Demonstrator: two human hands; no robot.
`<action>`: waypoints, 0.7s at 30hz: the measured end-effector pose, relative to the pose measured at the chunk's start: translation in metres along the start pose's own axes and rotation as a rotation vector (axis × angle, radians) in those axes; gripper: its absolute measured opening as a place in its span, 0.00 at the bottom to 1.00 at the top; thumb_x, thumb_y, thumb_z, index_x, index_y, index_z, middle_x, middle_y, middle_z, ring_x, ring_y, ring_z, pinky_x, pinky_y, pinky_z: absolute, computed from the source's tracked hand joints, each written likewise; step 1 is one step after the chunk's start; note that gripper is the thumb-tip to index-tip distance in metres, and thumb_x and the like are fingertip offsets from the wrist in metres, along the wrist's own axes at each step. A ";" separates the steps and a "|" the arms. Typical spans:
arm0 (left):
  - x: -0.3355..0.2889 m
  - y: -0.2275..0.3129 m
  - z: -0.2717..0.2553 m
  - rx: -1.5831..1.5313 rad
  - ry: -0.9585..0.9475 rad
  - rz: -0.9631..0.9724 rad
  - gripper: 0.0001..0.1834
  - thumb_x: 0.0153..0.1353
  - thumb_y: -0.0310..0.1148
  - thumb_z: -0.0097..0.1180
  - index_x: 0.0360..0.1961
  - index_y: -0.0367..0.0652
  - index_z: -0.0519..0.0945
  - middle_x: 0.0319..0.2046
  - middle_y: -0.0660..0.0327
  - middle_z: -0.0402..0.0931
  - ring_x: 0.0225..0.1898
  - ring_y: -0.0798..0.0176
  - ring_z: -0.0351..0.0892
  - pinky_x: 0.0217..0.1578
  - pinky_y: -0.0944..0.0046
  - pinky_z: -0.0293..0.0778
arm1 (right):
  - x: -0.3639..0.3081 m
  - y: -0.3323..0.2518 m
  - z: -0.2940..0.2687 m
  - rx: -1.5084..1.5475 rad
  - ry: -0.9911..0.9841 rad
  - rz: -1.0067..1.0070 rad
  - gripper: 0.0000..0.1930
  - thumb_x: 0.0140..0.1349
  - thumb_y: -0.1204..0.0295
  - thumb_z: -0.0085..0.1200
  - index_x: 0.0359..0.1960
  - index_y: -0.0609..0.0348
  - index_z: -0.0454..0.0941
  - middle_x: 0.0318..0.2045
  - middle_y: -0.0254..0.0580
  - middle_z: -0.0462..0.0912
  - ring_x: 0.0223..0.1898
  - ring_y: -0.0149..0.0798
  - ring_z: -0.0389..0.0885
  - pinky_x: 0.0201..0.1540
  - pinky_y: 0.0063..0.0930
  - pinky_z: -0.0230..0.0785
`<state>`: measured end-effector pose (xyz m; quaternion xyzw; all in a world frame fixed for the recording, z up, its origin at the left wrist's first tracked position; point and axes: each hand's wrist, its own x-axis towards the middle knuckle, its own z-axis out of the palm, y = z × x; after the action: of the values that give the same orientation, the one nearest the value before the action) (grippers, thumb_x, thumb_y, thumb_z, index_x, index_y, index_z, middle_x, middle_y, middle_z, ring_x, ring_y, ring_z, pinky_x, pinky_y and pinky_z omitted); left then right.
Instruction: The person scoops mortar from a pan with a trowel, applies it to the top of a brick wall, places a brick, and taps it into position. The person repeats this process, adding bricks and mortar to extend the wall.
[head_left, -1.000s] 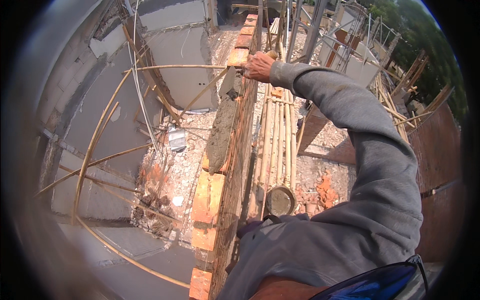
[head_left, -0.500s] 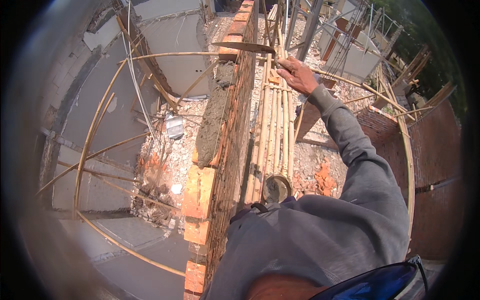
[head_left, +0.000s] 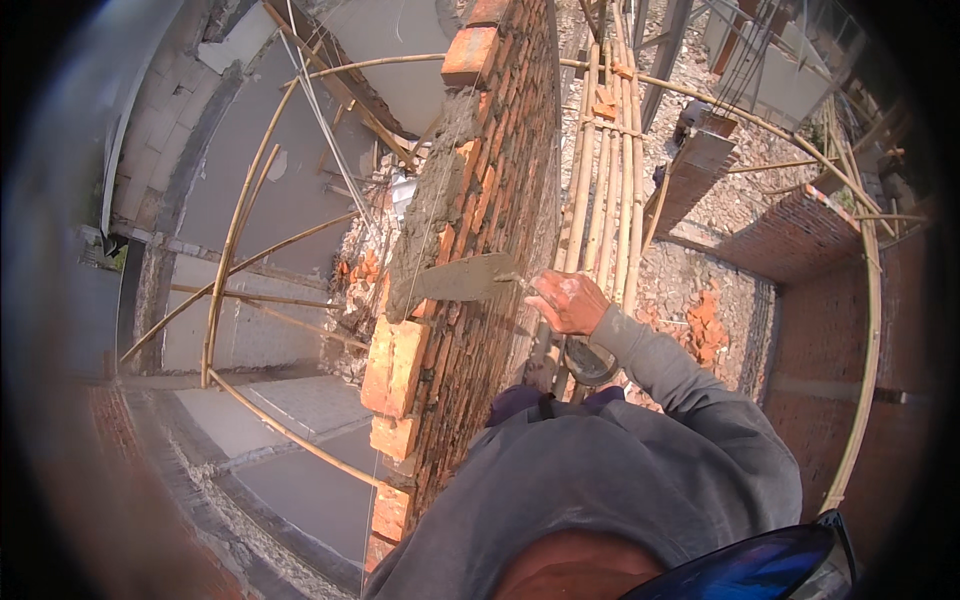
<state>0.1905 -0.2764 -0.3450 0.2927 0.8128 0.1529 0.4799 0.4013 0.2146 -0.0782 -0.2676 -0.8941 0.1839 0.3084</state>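
beside the brick wall (head_left: pixel 490 200), right hand (head_left: pixel 566 300) grips a trowel (head_left: pixel 462 277), blade pointing left over the mortar bed (head_left: pixel 425 215), seemingly touching; left hand unseen.

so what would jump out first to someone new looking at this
The tall brick wall running up the middle, seen from above, with a strip of wet grey mortar along its top. Beside it the right hand holds a trowel flat over the mortar. Bamboo scaffold poles run along the wall's right side.

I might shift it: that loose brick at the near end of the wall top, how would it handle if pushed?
The brick looks solid, so probably heavy and stiff. Rough flat faces suggest scraping, not rolling. It sits at the wall edge, so a push might drop it.
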 end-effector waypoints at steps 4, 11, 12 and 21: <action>-0.004 0.015 -0.008 -0.014 0.003 -0.045 0.06 0.51 0.38 0.65 0.27 0.49 0.85 0.27 0.58 0.81 0.30 0.55 0.84 0.31 0.55 0.77 | 0.042 0.061 0.002 -0.051 -0.025 0.007 0.15 0.71 0.59 0.56 0.41 0.60 0.78 0.33 0.49 0.82 0.29 0.56 0.83 0.32 0.47 0.75; 0.002 0.038 -0.031 -0.006 0.014 -0.086 0.06 0.52 0.37 0.64 0.28 0.49 0.86 0.28 0.57 0.82 0.31 0.54 0.84 0.32 0.55 0.78 | 0.110 0.150 -0.011 -0.011 -0.010 0.152 0.20 0.74 0.52 0.49 0.41 0.59 0.78 0.31 0.57 0.82 0.36 0.63 0.83 0.40 0.55 0.74; 0.005 0.042 -0.031 -0.013 0.010 -0.093 0.06 0.52 0.37 0.64 0.28 0.49 0.86 0.28 0.57 0.82 0.31 0.54 0.84 0.32 0.55 0.78 | 0.117 0.160 -0.015 0.009 -0.012 0.181 0.23 0.74 0.51 0.47 0.39 0.61 0.79 0.31 0.60 0.83 0.39 0.65 0.83 0.44 0.57 0.73; 0.018 0.067 -0.039 0.002 0.011 -0.107 0.06 0.53 0.36 0.64 0.29 0.48 0.87 0.29 0.56 0.83 0.32 0.53 0.85 0.33 0.54 0.78 | 0.130 0.234 0.008 0.040 0.053 0.202 0.23 0.74 0.53 0.49 0.33 0.64 0.79 0.26 0.60 0.77 0.32 0.64 0.79 0.40 0.59 0.68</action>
<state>0.1717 -0.2116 -0.3024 0.2484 0.8301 0.1281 0.4826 0.3948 0.4753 -0.1406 -0.3547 -0.8504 0.2248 0.3170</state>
